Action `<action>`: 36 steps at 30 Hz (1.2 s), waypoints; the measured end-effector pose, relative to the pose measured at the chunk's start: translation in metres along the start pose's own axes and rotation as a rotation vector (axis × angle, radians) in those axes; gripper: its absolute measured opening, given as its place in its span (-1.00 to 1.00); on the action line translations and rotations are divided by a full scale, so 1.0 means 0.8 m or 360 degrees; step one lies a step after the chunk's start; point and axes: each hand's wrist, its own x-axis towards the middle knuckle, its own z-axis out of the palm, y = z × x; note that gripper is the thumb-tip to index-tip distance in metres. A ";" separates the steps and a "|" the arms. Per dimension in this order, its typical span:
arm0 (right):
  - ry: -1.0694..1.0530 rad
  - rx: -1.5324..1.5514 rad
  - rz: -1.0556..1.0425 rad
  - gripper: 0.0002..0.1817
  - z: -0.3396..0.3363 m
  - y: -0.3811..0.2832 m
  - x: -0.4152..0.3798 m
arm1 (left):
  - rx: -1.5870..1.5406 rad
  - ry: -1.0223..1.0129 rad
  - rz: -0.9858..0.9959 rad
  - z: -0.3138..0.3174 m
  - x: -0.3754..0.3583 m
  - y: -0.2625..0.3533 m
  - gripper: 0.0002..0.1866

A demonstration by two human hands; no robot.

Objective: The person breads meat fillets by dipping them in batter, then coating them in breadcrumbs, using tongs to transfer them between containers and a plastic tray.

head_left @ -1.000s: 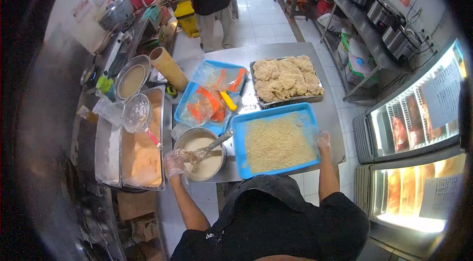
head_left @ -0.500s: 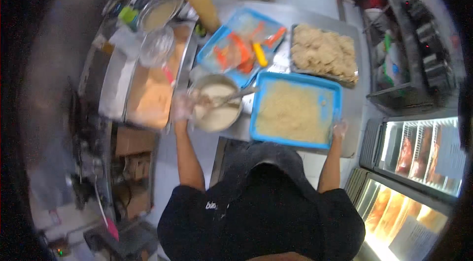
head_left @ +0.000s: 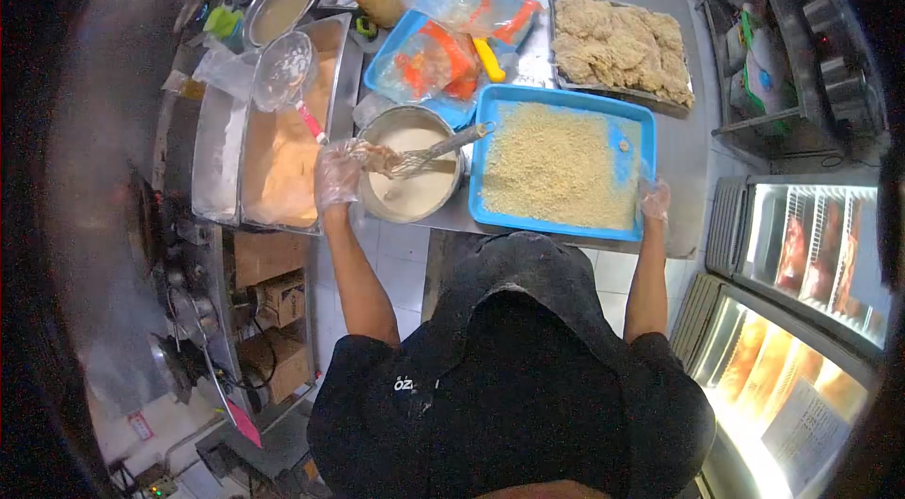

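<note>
My left hand [head_left: 337, 174]: closed on the whisk [head_left: 429, 155], by the batter bowl [head_left: 412, 177].
Whisk: lies long across the bowl, pointing right at the crumb tray [head_left: 562, 162].
My right hand [head_left: 654, 198]: grips the tray's near right corner.
Nearer hand: left.

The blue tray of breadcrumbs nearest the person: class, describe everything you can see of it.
The blue tray is a shallow rectangular tray, plastic by its look, lying flat on the steel table. Pale breadcrumbs cover most of its floor, with bare blue showing along the right side. The gloved right hand rests at its near right corner. A round metal bowl of batter sits close beside its left edge, with a whisk handle reaching toward the rim.
</note>
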 end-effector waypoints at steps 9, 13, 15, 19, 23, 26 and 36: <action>-0.0265 0.0016 0.0151 -0.63 -0.038 -0.055 0.008 | 0.0022 -0.0054 0.0135 0.004 0.000 -0.034 -0.81; -0.0163 -0.0075 0.0055 -0.64 -0.021 -0.031 0.005 | 0.0135 0.0018 0.0217 0.004 -0.022 -0.007 -0.70; -0.0136 -0.0116 0.0039 -0.64 -0.012 -0.021 0.002 | 0.0392 -0.0283 0.0207 0.000 -0.015 0.032 -0.73; -0.0021 -0.0136 0.0137 -0.64 0.041 0.039 -0.004 | 0.0045 -0.0452 0.0422 0.034 -0.034 0.105 -0.76; 0.0191 -0.0056 0.0016 -0.62 0.054 0.050 -0.004 | -0.0477 -0.0640 0.0563 0.088 -0.061 0.187 -0.85; -0.0011 -0.0194 -0.0025 -0.55 0.007 0.004 -0.003 | 0.0061 -0.0678 0.0991 0.124 -0.052 0.164 -0.90; -0.0444 -0.0333 -0.0414 0.14 -0.063 -0.243 -0.046 | -0.0333 0.0030 0.0011 0.122 -0.046 -0.069 -0.82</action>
